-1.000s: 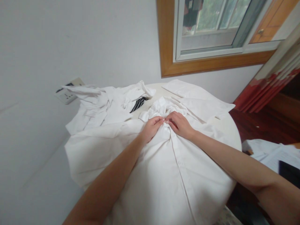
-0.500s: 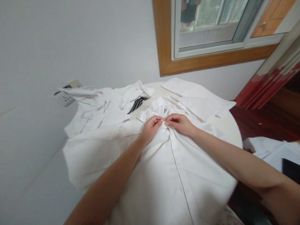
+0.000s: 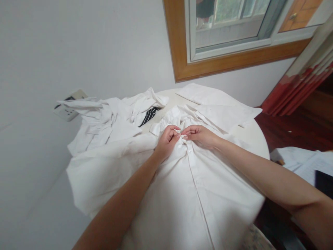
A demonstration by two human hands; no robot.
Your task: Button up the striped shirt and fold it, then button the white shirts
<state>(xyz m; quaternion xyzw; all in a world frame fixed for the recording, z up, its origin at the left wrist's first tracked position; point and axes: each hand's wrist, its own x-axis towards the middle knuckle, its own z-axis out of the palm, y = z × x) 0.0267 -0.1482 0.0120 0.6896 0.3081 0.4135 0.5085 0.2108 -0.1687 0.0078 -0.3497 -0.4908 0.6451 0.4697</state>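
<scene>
A white button-up shirt (image 3: 197,194) lies spread over a round white table (image 3: 256,139), its button placket running toward me. My left hand (image 3: 166,142) and my right hand (image 3: 200,134) meet at the top of the placket near the collar. Both pinch the shirt's front edges together with closed fingertips, around a small button. The shirt's collar (image 3: 171,118) bunches just beyond my fingers.
More white garments (image 3: 109,119) are piled at the table's far left, with a black striped piece (image 3: 148,115) among them. A wall socket (image 3: 66,107) sits on the white wall. A wooden-framed window (image 3: 234,34), red curtain (image 3: 299,86) and papers (image 3: 301,161) are to the right.
My hands have stayed pinched together at the placket, shifting slightly up the shirt. The head camera has tilted a little, moving the scene up and left.
</scene>
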